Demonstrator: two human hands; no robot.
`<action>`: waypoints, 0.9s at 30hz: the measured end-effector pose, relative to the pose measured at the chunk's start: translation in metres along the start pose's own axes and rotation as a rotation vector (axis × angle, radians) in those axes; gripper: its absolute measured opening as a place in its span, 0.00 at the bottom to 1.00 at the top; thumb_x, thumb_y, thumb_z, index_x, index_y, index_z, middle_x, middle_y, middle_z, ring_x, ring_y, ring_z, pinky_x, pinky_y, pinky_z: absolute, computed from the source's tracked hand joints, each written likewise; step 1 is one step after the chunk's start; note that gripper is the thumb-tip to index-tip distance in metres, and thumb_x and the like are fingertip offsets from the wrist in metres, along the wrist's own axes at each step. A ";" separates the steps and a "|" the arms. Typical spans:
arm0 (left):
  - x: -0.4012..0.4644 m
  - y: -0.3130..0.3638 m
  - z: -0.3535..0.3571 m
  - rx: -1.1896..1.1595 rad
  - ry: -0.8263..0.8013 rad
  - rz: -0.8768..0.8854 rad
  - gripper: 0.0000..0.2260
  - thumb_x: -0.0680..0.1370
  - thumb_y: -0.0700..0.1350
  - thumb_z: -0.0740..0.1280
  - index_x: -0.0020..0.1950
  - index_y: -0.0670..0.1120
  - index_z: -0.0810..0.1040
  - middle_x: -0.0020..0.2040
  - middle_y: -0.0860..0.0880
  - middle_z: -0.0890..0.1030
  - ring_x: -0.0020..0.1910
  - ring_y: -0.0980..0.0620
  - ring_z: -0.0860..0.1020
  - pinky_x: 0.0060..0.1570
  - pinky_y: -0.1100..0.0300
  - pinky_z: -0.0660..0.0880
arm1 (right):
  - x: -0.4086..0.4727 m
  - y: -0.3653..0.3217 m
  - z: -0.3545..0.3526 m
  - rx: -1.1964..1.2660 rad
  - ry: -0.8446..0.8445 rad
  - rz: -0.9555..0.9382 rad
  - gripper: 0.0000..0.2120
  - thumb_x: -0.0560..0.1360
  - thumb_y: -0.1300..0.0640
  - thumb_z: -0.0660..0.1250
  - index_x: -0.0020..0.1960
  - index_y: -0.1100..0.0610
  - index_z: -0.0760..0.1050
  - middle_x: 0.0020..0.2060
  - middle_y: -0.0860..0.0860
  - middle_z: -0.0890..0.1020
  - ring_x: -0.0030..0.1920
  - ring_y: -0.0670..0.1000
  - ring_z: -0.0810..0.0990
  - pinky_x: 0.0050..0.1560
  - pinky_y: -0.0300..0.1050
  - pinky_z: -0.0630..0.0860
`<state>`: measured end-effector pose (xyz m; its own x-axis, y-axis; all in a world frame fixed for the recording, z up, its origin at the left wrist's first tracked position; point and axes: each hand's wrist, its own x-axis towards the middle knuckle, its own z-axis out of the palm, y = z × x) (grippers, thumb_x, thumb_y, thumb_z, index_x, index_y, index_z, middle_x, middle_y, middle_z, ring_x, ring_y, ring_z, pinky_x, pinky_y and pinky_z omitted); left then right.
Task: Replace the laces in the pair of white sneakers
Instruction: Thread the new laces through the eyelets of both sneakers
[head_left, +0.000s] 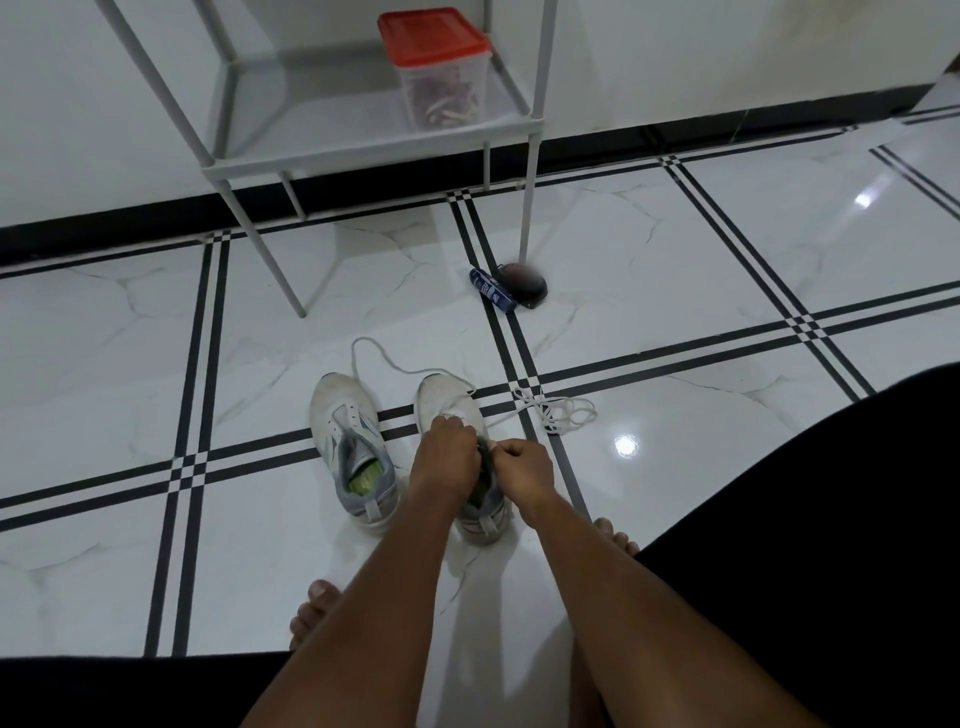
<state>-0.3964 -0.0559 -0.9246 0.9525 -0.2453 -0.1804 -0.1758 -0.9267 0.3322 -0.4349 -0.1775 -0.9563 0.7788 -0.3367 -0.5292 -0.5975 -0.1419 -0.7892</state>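
Observation:
Two white sneakers stand side by side on the tiled floor, toes pointing away from me. The left sneaker (349, 441) has no lace in its eyelets and shows a green insole. Over the right sneaker (451, 402) both hands are curled at the tongue: my left hand (445, 456) covers the eyelets, and my right hand (525, 470) pinches something small at the tongue's edge. One white lace (387, 358) loops from the right sneaker's toe out past the left sneaker. Another white lace (563, 413) lies bunched on the floor to the right.
A grey metal shelf (363, 150) stands behind, holding a clear box with a red lid (439, 67). By its front right leg lie a blue tube (491, 288) and a dark round object (524, 283). My bare feet and dark-clothed knees frame the near floor.

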 end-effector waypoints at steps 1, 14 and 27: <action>0.000 0.000 0.001 -0.012 0.002 -0.003 0.10 0.81 0.40 0.61 0.50 0.40 0.83 0.53 0.41 0.80 0.57 0.42 0.76 0.51 0.50 0.73 | 0.000 0.000 0.000 -0.003 -0.002 -0.007 0.14 0.78 0.58 0.68 0.34 0.57 0.81 0.28 0.48 0.79 0.29 0.45 0.73 0.33 0.41 0.70; -0.007 -0.001 0.012 0.118 0.064 -0.103 0.11 0.83 0.50 0.60 0.58 0.53 0.81 0.62 0.50 0.76 0.63 0.47 0.70 0.59 0.48 0.64 | 0.013 -0.002 -0.005 -0.099 -0.106 -0.086 0.18 0.80 0.51 0.69 0.35 0.60 0.78 0.31 0.55 0.78 0.34 0.48 0.74 0.38 0.45 0.70; -0.022 -0.003 0.012 -0.029 0.219 -0.253 0.06 0.80 0.49 0.66 0.55 0.51 0.81 0.57 0.48 0.74 0.57 0.45 0.74 0.54 0.48 0.74 | 0.017 -0.013 -0.007 0.295 -0.209 0.155 0.07 0.80 0.57 0.74 0.52 0.60 0.87 0.37 0.47 0.86 0.31 0.38 0.81 0.31 0.30 0.73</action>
<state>-0.4195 -0.0514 -0.9329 0.9964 0.0611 -0.0581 0.0769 -0.9412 0.3291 -0.4151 -0.1880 -0.9533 0.7237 -0.1322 -0.6773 -0.6545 0.1797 -0.7344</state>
